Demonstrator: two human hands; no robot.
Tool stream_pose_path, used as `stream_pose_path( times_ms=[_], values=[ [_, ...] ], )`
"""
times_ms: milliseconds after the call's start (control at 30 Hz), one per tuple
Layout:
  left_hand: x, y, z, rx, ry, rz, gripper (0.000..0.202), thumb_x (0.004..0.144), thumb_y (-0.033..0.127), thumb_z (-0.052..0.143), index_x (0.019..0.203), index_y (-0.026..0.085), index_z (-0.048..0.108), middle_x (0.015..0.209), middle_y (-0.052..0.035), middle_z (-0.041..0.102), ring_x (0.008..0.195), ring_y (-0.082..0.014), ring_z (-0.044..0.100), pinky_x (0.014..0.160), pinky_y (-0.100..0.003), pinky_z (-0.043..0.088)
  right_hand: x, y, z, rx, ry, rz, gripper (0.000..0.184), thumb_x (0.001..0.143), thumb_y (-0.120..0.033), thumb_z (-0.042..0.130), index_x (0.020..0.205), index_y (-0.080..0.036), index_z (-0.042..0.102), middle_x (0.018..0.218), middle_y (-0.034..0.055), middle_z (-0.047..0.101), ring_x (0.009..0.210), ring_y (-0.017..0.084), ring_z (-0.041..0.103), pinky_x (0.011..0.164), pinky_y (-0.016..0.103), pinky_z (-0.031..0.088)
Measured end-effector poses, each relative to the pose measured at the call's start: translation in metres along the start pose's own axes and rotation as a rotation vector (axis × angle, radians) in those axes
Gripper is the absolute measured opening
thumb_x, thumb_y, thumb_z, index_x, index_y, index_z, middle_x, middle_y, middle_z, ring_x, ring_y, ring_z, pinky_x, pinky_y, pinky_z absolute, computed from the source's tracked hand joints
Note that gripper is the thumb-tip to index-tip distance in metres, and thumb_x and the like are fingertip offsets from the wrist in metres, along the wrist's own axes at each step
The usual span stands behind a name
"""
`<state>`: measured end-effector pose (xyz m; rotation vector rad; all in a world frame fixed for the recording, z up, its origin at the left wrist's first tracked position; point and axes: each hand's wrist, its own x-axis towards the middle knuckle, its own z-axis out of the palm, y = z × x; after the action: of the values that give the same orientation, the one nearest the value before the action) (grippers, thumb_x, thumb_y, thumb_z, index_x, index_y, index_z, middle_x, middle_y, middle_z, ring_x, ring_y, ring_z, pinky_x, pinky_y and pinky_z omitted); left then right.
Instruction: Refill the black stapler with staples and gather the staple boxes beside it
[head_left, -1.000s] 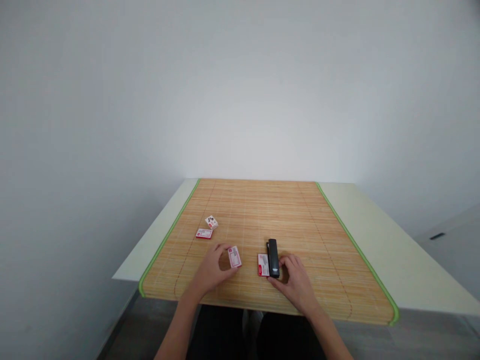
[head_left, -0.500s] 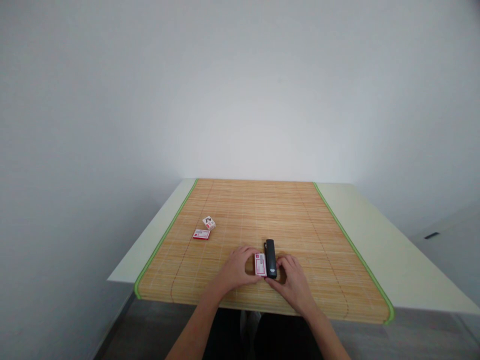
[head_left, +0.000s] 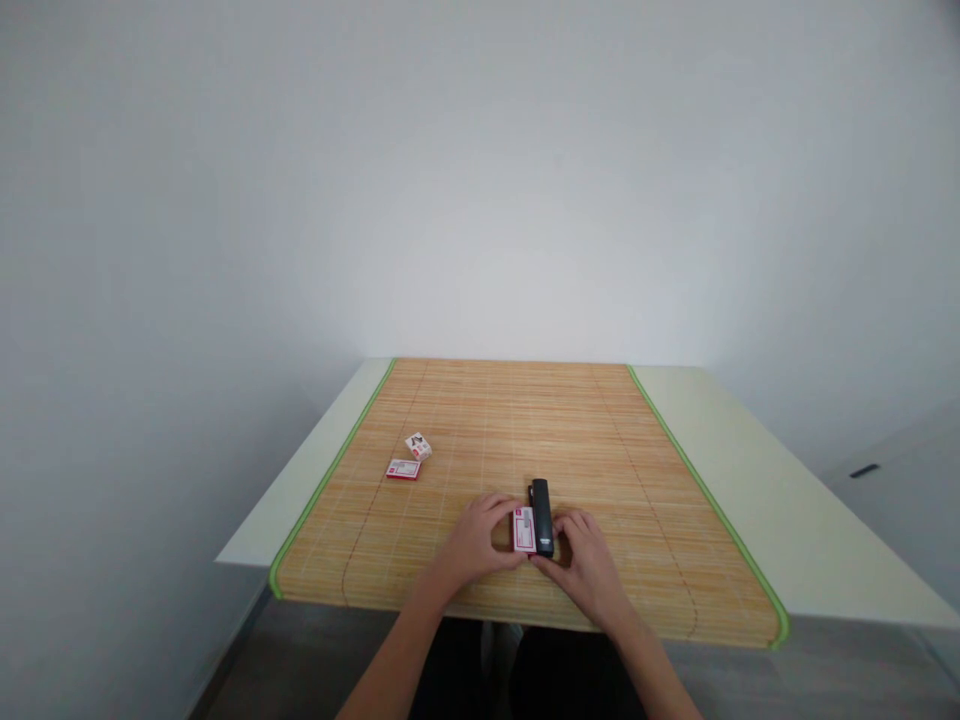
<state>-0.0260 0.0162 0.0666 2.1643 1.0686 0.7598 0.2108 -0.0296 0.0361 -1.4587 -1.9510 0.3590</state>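
Note:
Near the front of the bamboo mat, my left hand grips a small white box with red print, thumb at its near end and fingers at its far end. The box lies against the left side of a black stapler, which rests lengthwise, pointing away from me. My right hand curls around the stapler's near end, thumb at the front and fingers on its right side. The undersides of the box and stapler are hidden.
A bamboo mat with green edging covers the middle of a white table. At the left lie a red-and-white box and, just behind it, a smaller white box with a dark picture. A plain wall stands behind.
My left hand has slid the small box slightly to the right, closer against the stapler. My right hand and the stapler have hardly moved.

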Motion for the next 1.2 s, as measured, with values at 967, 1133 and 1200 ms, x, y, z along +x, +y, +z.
stream_pose_path(
  times_ms=[967,1133,1200],
  values=[
    [-0.033,-0.076,-0.052,0.362,0.449,-0.426,0.060,0.085,0.047,0.070,0.137,0.022,0.055,0.130,-0.0130,0.064,0.121,-0.0332,0.058,0.105,-0.047,0.043,-0.001,0.001,0.002,0.029,-0.001,0.019,0.032,0.077,-0.034,0.084,0.090,-0.026,0.055,0.101,0.0046,0.062,0.098,0.028,0.057,0.084,0.040,0.048],
    [-0.038,-0.049,-0.040,0.154,0.164,-0.189,0.068,0.083,0.039,0.074,0.146,0.033,0.050,0.141,-0.0058,0.060,0.130,-0.0292,0.053,0.112,-0.047,0.041,-0.002,-0.001,0.002,0.032,-0.006,0.024,0.032,0.079,-0.033,0.083,0.091,-0.026,0.055,0.100,0.0038,0.061,0.098,0.027,0.056,0.085,0.040,0.047],
    [-0.036,-0.046,-0.042,0.152,0.152,-0.181,0.070,0.082,0.040,0.077,0.146,0.033,0.051,0.144,-0.0057,0.057,0.133,-0.0297,0.050,0.115,-0.048,0.038,-0.002,-0.001,0.002,0.036,-0.004,0.024,0.032,0.079,-0.033,0.083,0.091,-0.026,0.055,0.100,0.0037,0.061,0.099,0.027,0.056,0.086,0.040,0.047]
  ],
)
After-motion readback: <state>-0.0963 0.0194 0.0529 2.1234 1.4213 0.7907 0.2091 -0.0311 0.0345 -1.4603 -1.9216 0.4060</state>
